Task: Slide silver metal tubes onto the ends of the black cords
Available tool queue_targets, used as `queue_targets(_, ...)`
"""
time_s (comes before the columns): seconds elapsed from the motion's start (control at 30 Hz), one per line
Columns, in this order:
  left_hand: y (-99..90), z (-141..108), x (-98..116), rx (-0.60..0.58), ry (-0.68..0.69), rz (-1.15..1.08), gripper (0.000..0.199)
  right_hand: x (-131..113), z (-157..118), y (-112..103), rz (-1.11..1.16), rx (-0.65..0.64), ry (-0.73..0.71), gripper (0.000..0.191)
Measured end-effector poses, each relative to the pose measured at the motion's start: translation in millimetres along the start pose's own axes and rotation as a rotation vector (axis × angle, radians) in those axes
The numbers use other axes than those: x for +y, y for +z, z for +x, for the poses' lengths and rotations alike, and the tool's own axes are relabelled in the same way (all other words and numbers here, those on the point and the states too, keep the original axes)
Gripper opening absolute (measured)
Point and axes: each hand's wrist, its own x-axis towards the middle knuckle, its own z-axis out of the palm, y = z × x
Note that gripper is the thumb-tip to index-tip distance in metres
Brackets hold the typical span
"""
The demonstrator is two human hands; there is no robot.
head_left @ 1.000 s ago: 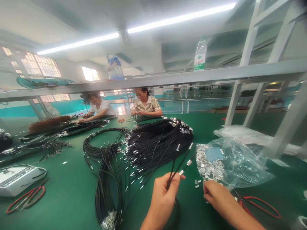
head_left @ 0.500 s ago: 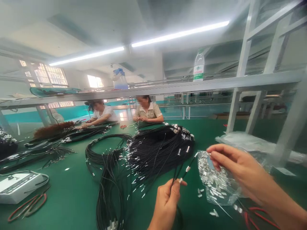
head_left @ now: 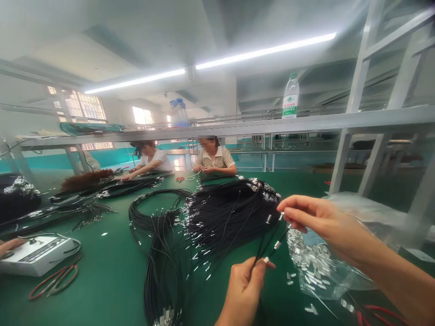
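My left hand (head_left: 246,283) is closed around several thin black cords (head_left: 261,246) that stand up out of the fist. Small silver metal sleeves (head_left: 277,245) sit on these cords, one of them right at the thumb. My right hand (head_left: 316,217) pinches a small silver sleeve (head_left: 282,216) at the tip of one cord; whether it has hold of the cord too is hard to see. Just below the right hand lies a clear plastic bag (head_left: 335,290) full of loose silver sleeves (head_left: 312,262).
Bundled black cords (head_left: 224,217) cover the middle of the green table (head_left: 112,280). A white box (head_left: 44,256) stands at left, another person's hand (head_left: 12,246) on it. Scissors (head_left: 56,280) lie before it. Two people sit opposite. A shelf (head_left: 238,130) holding a bottle (head_left: 290,97) crosses overhead.
My right hand has moved left from over the bag to a cord tip above my left hand. Another person's hand has appeared on the white box. The view has shifted slightly left.
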Motion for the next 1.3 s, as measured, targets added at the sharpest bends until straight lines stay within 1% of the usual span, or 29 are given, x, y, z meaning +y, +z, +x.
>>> queue_targets(0.07,-0.5,-1,2,-0.001,-0.007,0.001,0.061,0,1,1,-0.08,-0.027,-0.038,0.04)
queue_targets(0.2,-1.4,-1,4,-0.012,-0.02,0.023,0.058,2,4,-5,-0.348,-0.068,-0.187,0.028)
queue_targets(0.27,-1.6,-1,5,-0.007,-0.021,0.04,0.055,1,8,-11,-0.416,-0.117,-0.201,0.023)
queue_targets(0.37,-1.9,-2,5,0.011,-0.024,0.065,0.052,-4,13,-19,-0.43,-0.278,-0.155,0.02)
queue_targets(0.43,-2.0,-2,6,0.011,-0.021,0.102,0.051,-9,17,-21,-0.409,-0.361,-0.122,0.019)
queue_targets(0.53,-2.2,-2,7,-0.002,-0.007,0.156,0.05,-15,22,-21,-0.332,-0.467,-0.028,0.018)
queue_targets(0.63,-2.0,-2,9,-0.011,0.009,0.166,0.054,-15,27,-22,-0.281,-0.572,0.071,0.015)
queue_targets(0.73,-1.5,-1,8,0.01,0.034,0.176,0.059,-14,31,-23,-0.304,-0.63,0.095,0.011)
queue_targets(0.8,-1.1,0,4,0.028,0.059,0.188,0.063,-14,32,-23,-0.261,-0.647,0.095,0.012)
queue_targets(0.87,-0.8,1,0,0.042,0.074,0.19,0.065,-13,32,-20,-0.172,-0.623,0.117,0.015)
queue_targets(0.97,-0.6,4,-8,0.077,0.034,0.164,0.069,-11,28,-16,-0.097,-0.555,0.17,0.017)
queue_targets(1.03,-0.5,5,-12,0.11,0.006,0.136,0.071,-11,25,-14,-0.054,-0.557,0.181,0.016)
queue_targets(1.13,-0.7,6,-13,0.131,0.008,0.099,0.073,-14,20,-14,0.024,-0.61,0.162,0.016)
queue_targets(1.2,-1.0,6,-11,0.131,0.012,0.076,0.073,-17,19,-14,0.035,-0.63,0.139,0.017)
queue_targets(1.23,-1.2,6,-10,0.131,0.01,0.063,0.072,-17,19,-13,0.022,-0.625,0.124,0.018)
queue_targets(1.3,-1.3,5,-8,0.13,0.004,0.038,0.072,-15,20,-10,-0.031,-0.572,0.089,0.018)
